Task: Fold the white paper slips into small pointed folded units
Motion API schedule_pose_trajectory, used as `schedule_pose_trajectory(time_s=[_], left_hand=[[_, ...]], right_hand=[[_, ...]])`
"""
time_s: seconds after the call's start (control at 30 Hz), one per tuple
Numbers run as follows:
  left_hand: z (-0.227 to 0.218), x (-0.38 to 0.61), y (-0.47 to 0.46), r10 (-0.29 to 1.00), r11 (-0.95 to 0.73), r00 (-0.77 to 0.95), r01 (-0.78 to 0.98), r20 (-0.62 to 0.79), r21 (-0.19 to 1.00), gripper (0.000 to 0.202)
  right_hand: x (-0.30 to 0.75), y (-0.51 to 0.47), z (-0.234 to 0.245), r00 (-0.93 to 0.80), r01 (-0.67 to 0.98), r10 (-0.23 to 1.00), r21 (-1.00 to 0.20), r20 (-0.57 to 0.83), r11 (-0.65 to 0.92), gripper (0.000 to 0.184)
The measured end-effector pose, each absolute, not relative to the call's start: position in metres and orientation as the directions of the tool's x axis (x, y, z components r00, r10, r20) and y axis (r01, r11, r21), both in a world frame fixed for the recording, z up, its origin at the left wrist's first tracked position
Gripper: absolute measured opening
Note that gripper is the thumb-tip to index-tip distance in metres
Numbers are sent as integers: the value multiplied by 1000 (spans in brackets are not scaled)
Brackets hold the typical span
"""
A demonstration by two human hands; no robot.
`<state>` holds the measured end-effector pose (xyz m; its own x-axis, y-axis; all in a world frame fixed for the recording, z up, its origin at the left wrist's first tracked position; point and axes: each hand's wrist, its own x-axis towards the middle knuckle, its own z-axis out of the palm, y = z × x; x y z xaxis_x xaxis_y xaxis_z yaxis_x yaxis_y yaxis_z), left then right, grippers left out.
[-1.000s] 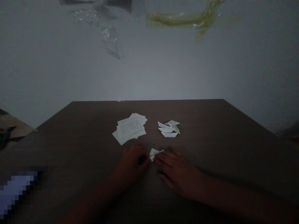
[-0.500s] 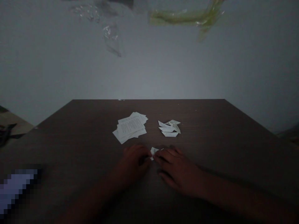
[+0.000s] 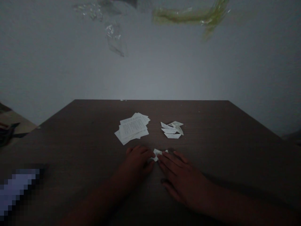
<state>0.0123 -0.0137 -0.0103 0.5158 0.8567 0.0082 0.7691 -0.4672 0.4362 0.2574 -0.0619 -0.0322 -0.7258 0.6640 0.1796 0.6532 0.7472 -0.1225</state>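
Observation:
On a dark wooden table (image 3: 235, 138) a small folded piece of white paper (image 3: 157, 154) lies between my two hands. My left hand (image 3: 138, 161) has its fingers curled and pinches the paper's left end against the table. My right hand (image 3: 181, 177) lies flat with fingers stretched out, its fingertips pressing the paper's right end. Just beyond my hands sit a loose stack of printed paper slips (image 3: 132, 127) and, to its right, a small heap of folded paper pieces (image 3: 172, 129).
A pale wall (image 3: 211, 69) rises behind the table's far edge, with clear and greenish plastic scraps (image 3: 190, 15) stuck near the top. A blurred light object (image 3: 16, 188) sits at the near left. Dim light hides detail.
Both hands stay on the small paper; my right fingers have straightened and spread a little over it. The view has shifted slightly.

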Motion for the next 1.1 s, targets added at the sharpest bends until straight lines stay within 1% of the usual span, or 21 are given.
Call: schedule_pose_trajectory(time_s=[0.07,0.13,0.27,0.5,0.67,0.77,0.93,1.0,1.1], left_hand=[[-11,13,-15,861,-472,508,775,30,420,33],[-12,13,-16,861,-481,505,777,54,406,35],[-17,12,-14,853,-499,519,774,61,391,34],[-11,14,-15,863,-468,506,782,20,412,35],[-2,16,-18,857,-472,515,785,1,401,34],[-3,15,-19,834,-515,552,784,-8,346,30],[-8,10,-25,782,-617,622,764,39,191,36],[-7,9,-29,774,-631,632,764,43,136,33],[-4,9,-35,789,-613,613,785,31,89,25]], right_hand=[[257,-65,-30,-711,676,681,-96,175,731,62],[258,-66,-29,-699,692,696,-93,162,716,64],[258,-65,-32,-684,704,720,-151,117,694,67],[260,-62,-39,-672,694,731,-242,118,678,68],[262,-56,-32,-683,691,729,-285,45,664,71],[263,-52,-26,-680,698,733,-304,5,649,73],[263,-48,-20,-690,696,723,-300,-30,652,73],[263,-47,-19,-694,693,719,-297,-29,657,73],[264,-47,-20,-696,687,718,-292,1,665,73]])
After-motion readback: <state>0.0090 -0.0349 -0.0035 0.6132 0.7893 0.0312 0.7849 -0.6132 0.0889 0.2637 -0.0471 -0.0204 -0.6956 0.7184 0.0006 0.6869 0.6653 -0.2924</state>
